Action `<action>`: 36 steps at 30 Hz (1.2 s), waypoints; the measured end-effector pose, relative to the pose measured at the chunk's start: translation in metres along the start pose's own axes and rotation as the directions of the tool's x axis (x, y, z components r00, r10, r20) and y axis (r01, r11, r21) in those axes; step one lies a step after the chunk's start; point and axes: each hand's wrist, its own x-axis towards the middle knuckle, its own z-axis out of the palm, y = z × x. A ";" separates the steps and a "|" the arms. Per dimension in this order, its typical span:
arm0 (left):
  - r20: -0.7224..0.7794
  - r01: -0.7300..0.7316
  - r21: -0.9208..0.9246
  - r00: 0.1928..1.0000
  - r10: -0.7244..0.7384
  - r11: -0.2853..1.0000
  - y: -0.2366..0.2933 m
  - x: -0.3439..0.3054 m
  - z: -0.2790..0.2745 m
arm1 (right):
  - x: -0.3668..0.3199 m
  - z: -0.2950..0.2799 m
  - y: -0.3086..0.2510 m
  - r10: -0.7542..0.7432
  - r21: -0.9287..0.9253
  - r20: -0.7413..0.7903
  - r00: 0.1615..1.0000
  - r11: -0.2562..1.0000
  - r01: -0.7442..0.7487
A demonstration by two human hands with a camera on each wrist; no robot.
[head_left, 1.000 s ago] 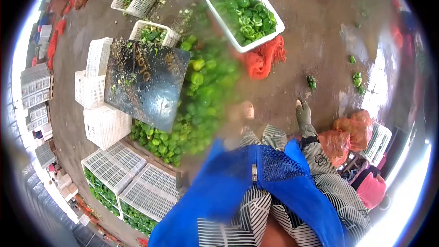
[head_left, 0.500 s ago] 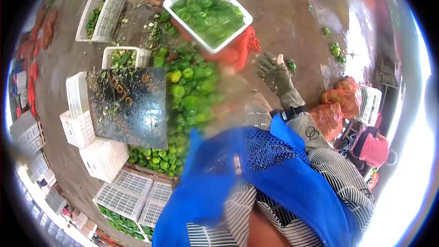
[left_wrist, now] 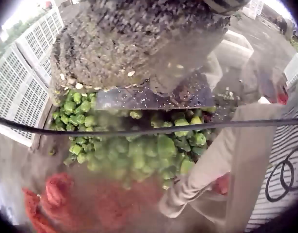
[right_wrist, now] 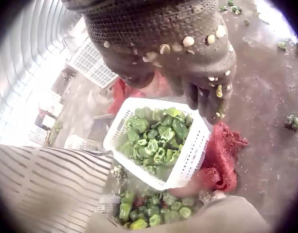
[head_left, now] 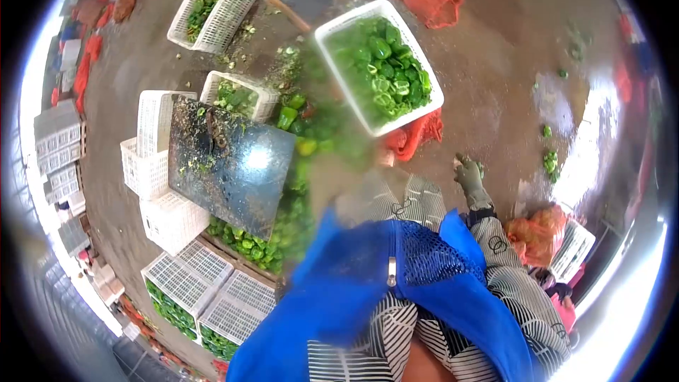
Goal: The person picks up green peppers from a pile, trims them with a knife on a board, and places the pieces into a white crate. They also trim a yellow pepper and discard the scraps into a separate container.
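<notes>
We are holding our gloved right hand point(head_left: 468, 177) low over the wet floor point(head_left: 509, 64), its fingers point(right_wrist: 207, 99) curling downward with pale seeds sticking to the glove; we cannot tell whether anything is sitting in the palm. Our left hand point(left_wrist: 139, 43), gloved too, is hanging above the heap of green peppers point(left_wrist: 139, 150), and it is showing so blurred that we cannot tell whether it is gripping anything or hanging loose. The heap is lying on the ground beside a dark board point(head_left: 233, 163) and white crates point(head_left: 166, 216). Ahead of us a white basket point(head_left: 409, 119) full of peppers is sitting on a red net sack point(head_left: 421, 133), apart from our right hand. A blue apron point(head_left: 396, 290) is covering our striped clothes
</notes>
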 end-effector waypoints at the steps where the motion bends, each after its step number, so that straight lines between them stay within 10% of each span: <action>1: -0.006 0.000 -0.013 1.000 0.000 1.000 0.006 0.004 0.000 | 0.004 0.000 -0.002 0.058 -0.019 0.030 0.998 0.998 -0.057; 17: -0.242 0.297 -0.131 0.916 -0.321 0.946 -0.098 0.012 -0.149 | 0.088 0.030 -0.032 0.126 -0.191 0.172 0.977 0.977 -0.092; 24: -0.124 0.483 -0.184 0.853 -0.508 0.856 -0.139 0.024 -0.224 | 0.158 0.116 -0.187 0.183 -0.025 0.272 0.945 0.983 -0.184; 26: -0.097 0.512 -0.180 0.841 -0.533 0.840 -0.143 0.033 -0.261 | 0.182 0.169 -0.266 -0.049 -0.245 0.278 0.959 0.962 0.120; 33: -0.351 0.443 -0.420 0.726 -0.592 0.792 -0.132 0.048 -0.378 | 0.193 0.321 -0.532 -0.339 -0.258 0.398 0.852 0.850 0.459; 36: -0.140 0.544 -0.551 0.687 -0.713 0.633 -0.113 0.059 -0.416 | 0.186 0.357 -0.596 -0.420 -0.237 0.419 0.805 0.805 0.543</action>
